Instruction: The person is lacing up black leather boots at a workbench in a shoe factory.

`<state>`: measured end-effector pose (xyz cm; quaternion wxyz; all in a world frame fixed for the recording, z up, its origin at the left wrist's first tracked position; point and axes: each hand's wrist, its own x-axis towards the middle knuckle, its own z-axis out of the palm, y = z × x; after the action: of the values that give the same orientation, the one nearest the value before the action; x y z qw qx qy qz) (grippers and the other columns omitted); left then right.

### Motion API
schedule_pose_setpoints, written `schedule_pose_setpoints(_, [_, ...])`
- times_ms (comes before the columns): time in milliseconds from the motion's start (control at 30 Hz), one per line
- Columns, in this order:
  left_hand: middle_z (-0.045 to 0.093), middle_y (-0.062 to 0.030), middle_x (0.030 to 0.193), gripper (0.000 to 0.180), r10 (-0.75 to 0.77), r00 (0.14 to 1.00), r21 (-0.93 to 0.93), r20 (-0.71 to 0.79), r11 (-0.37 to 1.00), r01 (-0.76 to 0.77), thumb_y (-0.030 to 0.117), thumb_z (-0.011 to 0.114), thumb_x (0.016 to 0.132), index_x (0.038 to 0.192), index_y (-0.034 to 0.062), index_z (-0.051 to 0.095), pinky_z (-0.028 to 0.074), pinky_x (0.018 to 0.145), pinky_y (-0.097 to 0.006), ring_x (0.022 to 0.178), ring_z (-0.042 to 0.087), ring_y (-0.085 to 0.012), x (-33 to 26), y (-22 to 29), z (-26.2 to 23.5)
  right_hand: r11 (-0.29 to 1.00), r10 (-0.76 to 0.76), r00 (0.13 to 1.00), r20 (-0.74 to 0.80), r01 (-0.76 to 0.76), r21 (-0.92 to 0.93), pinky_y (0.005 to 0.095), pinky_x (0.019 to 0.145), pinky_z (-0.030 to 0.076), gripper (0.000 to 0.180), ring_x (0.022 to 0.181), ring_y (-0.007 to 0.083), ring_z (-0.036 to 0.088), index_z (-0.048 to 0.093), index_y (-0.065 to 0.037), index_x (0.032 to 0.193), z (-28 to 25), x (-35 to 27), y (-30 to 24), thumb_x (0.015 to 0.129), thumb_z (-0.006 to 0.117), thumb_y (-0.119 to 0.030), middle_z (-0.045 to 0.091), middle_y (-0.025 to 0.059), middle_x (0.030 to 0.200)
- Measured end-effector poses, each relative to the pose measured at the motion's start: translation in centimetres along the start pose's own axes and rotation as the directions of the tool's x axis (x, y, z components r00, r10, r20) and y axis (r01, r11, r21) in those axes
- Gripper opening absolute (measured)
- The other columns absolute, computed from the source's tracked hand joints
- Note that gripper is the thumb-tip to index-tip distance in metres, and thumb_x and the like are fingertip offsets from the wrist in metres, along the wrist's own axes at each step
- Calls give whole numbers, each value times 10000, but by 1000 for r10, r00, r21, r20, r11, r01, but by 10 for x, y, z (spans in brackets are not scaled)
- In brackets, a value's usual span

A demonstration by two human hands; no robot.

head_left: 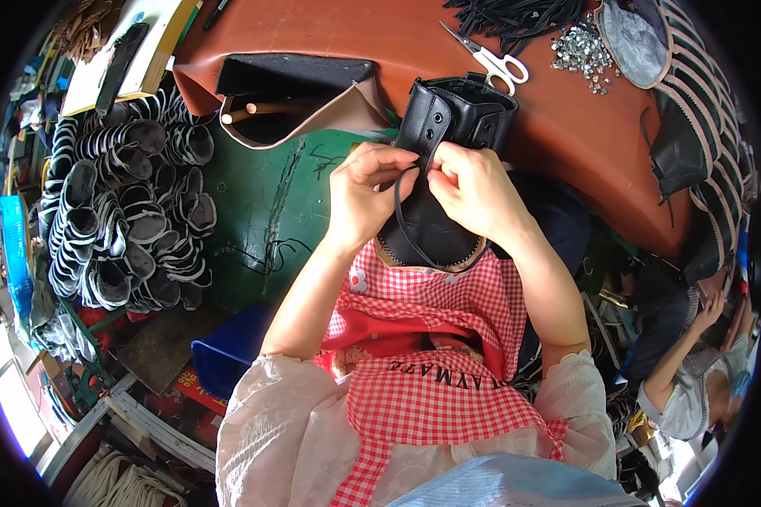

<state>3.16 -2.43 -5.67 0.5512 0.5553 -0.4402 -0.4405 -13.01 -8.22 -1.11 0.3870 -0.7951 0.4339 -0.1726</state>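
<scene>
A black leather boot upper (431,230) lies over my lap, its eyeleted shaft (457,97) against the table edge and its rounded, stitched front toward me. At the lacing opening my left hand (365,193) pinches a thin black shoelace (401,207), which loops down over the upper. Close beside it, my right hand (475,193) is closed with thumb and forefinger together at the same opening. Its fingers hide whatever is between them. White-handled scissors (492,66) rest on the table just beyond the shaft.
The brown-covered table (313,24) carries black laces (520,21), small metal pieces (582,52) and an open pouch-like piece (313,127). Stacked boot parts (127,211) stand left, beside a green surface (258,194). More black uppers (681,148) lie right; another person (693,380) sits beyond.
</scene>
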Motion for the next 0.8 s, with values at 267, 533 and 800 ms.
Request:
schedule_pose_setpoints(267, [673, -100, 1116, 271, 300, 719, 258, 627, 791, -555, 37, 717, 729, 998, 34, 683, 346, 1092, -505, 1167, 584, -240, -36, 32, -37, 902, -270, 899, 346, 110, 417, 305, 497, 452, 75, 484, 171, 591, 592, -31, 798, -21, -55, -42, 783, 664, -47, 592, 75, 568])
schedule_pose_setpoints(533, [723, -101, 924, 203, 87, 792, -120, 604, 993, -18, 75, 688, 824, 1021, 31, 709, 536, 902, -384, 868, 706, -195, -76, 63, -49, 972, 46, 964, 262, 17, -235, 461, 642, 492, 216, 746, 390, 647, 599, 10, 881, -12, -13, -12, 852, 657, -196, 641, 223, 741])
schedule_pose_setpoints(800, [694, -100, 893, 240, 116, 963, -301, 242, 953, -39, 78, 508, 978, 1128, -72, 620, 523, 800, -272, 817, 658, -150, -37, 87, -25, 853, -58, 978, 202, -56, 519, 177, 450, 318, 288, 459, 29, 412, 595, 10, 910, -84, -23, -46, 1003, 474, -233, 492, -16, 566])
